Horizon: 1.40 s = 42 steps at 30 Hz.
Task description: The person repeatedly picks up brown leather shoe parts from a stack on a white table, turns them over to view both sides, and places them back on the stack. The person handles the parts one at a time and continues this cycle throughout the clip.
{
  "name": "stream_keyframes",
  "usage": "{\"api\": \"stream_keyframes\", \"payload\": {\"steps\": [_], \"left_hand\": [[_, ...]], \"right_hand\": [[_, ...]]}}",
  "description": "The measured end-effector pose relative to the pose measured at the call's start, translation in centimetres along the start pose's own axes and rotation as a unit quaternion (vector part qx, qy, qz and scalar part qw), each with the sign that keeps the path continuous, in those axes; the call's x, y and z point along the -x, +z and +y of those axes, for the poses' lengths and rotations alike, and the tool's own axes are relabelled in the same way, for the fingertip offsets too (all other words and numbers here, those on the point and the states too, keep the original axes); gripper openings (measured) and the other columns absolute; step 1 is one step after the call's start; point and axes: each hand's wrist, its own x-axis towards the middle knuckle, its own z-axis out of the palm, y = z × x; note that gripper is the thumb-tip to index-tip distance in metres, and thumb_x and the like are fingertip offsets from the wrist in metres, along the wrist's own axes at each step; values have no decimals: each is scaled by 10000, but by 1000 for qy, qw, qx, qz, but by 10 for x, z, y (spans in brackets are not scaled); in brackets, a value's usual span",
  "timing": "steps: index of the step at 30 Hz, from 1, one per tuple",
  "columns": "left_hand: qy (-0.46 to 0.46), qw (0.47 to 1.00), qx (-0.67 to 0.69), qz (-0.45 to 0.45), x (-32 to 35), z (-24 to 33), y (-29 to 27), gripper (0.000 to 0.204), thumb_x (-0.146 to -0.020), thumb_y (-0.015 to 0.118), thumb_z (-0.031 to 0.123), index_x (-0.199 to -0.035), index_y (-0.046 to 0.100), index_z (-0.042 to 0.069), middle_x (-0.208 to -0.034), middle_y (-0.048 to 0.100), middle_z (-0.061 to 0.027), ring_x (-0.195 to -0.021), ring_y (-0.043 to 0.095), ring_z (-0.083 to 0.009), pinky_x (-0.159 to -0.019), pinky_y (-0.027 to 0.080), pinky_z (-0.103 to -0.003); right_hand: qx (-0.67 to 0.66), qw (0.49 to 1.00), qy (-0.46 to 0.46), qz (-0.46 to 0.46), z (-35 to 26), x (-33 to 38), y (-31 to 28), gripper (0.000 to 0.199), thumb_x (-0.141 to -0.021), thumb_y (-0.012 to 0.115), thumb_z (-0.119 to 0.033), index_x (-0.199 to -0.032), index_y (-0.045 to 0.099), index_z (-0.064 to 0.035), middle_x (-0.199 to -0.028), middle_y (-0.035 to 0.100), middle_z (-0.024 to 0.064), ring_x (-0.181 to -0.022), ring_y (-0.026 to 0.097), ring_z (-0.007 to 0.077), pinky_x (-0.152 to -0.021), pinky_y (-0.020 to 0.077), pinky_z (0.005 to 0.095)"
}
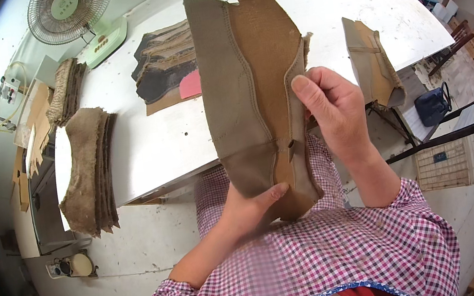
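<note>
left hand [250, 203] grips the bottom edge of a tan-brown boot upper piece [253, 86] at frame centre, thumb on front. right hand [330, 106] pinches its right edge, thumb on top. piece held upright above white tabletop [152, 141]. fuzzy lining stacks [90, 167] at left, dark stack [163, 62] behind, maybe leather. folded piece [373, 64] right. fan [72, 14] upper left.

Pink-white checked sleeves [335, 255] w/ rolled cuffs, blue-trimmed hem (red garment beneath); bare hands.
</note>
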Motion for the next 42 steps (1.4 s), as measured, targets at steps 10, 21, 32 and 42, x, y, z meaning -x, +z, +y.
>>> {"api": "stream_keyframes", "payload": {"steps": [10, 21, 32, 42], "left_hand": [[-16, 997, 71, -12, 0, -8, 1, 647, -828, 744, 82, -1359, 385, -7, -1287, 527, -131, -1164, 524, -232, -986, 437, -370], [-38, 994, 97, -19, 0, -3, 1, 587, -821, 741, 50, -1320, 440, -19, -1268, 549, -117, -1152, 532, -223, -976, 446, -363], [23, 998, -21, 60, -2, 0, -1, 425, -830, 721, 45, -1220, 562, -12, -1131, 631, -79, -1019, 593, -171, -879, 492, -322], [-19, 997, 79, 18, -8, -4, -16, 459, -810, 726, 60, -1222, 545, -26, -1128, 625, -99, -1031, 594, -193, -907, 477, -341]], "right_hand": [[-149, 989, 4, 21, 4, -5, 6, 181, -938, 632, -169, -815, 593, -43, -715, 531, -67, -613, 422, 1, -537, 349, 171], [-65, 997, -10, 37, -13, -14, -3, 219, -931, 651, -212, -834, 634, -16, -675, 578, -17, -593, 496, 40, -529, 413, 179], [92, 995, -26, 13, -24, -22, -12, 245, -920, 668, -191, -789, 656, 16, -634, 613, -5, -552, 526, 32, -481, 415, 191], [-161, 987, 15, 25, 2, -41, -12, 190, -895, 615, -106, -775, 685, 24, -658, 636, 59, -532, 557, 88, -462, 437, 222]]}}
